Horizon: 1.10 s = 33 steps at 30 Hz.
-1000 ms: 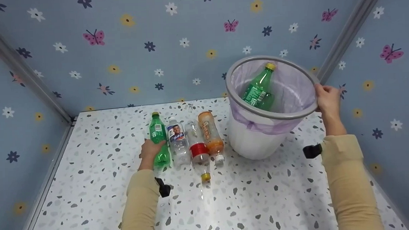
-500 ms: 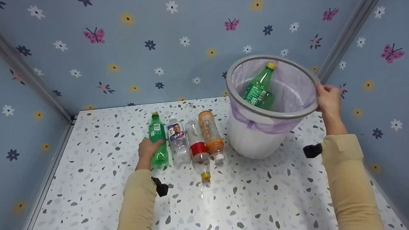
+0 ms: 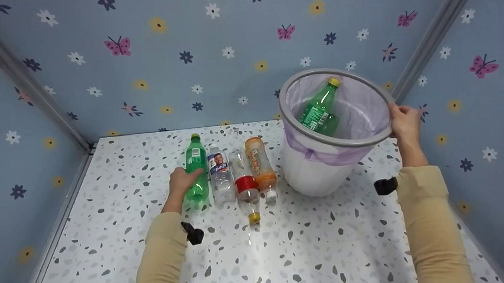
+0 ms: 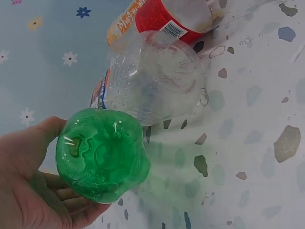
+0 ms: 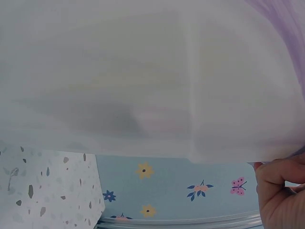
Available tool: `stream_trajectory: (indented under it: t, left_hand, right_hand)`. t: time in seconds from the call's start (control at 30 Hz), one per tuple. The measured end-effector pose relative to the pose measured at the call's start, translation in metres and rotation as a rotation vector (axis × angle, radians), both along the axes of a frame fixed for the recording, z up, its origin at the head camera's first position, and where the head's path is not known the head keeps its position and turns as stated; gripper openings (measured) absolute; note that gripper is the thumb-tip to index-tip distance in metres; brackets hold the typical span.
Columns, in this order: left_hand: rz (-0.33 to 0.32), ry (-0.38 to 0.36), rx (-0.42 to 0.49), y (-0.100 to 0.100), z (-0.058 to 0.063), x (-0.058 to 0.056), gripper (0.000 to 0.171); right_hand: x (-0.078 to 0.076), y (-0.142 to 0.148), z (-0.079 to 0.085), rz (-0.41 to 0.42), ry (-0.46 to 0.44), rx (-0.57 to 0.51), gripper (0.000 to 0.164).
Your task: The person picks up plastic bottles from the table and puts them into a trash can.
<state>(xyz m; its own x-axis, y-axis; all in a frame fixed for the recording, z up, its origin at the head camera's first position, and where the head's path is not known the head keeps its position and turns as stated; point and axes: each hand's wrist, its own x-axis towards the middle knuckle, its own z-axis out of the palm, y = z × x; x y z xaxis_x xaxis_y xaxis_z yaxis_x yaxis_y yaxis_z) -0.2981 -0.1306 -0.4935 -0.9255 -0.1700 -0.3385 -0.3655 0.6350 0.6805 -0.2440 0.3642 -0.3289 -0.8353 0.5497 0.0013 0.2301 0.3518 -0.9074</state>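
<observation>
My left hand (image 3: 181,181) grips a green plastic bottle (image 3: 197,158) with a yellow-green cap, thumb on one side and fingers curled under the other. In the left wrist view the base of this green bottle (image 4: 102,155) faces the camera, with a green tint cast on the table below it. At the right, my right hand (image 3: 404,122) holds the grey rim of a white trash bin (image 3: 316,177), which tilts slightly and has a purple liner. Inside the bin leans another green bottle (image 3: 322,103) with a yellow cap. The bin's wall fills most of the right wrist view.
Right of the held bottle lie a clear bottle (image 3: 220,176) with a printed label, a clear bottle with a red label (image 3: 246,184) and an orange-wrapped bottle (image 3: 261,166). The speckled white table (image 3: 125,229) is bordered by flower-patterned blue panels (image 3: 216,75).
My left hand has shifted slightly left, and the green bottle has risen a little, its cap moving away from me. The right hand and bin have stayed in place.
</observation>
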Motion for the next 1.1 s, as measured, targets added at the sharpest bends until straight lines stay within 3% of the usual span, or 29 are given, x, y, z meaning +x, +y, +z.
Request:
stream_trajectory:
  t: [0.13, 0.53, 1.1]
  left_hand:
    - [-0.007, 0.015, 0.015, 0.0, 0.009, 0.001, 0.066]
    - [-0.107, 0.182, 0.071, 0.008, 0.045, 0.007, 0.068]
    - [-0.246, 0.262, 0.121, 0.035, 0.102, 0.03, 0.073]
  right_hand:
    - [0.0, 0.0, -0.001, -0.006, 0.012, 0.004, 0.05]
    - [0.0, 0.0, -0.002, 0.001, -0.005, 0.006, 0.051]
    - [0.0, 0.0, -0.002, 0.012, 0.015, 0.004, 0.052]
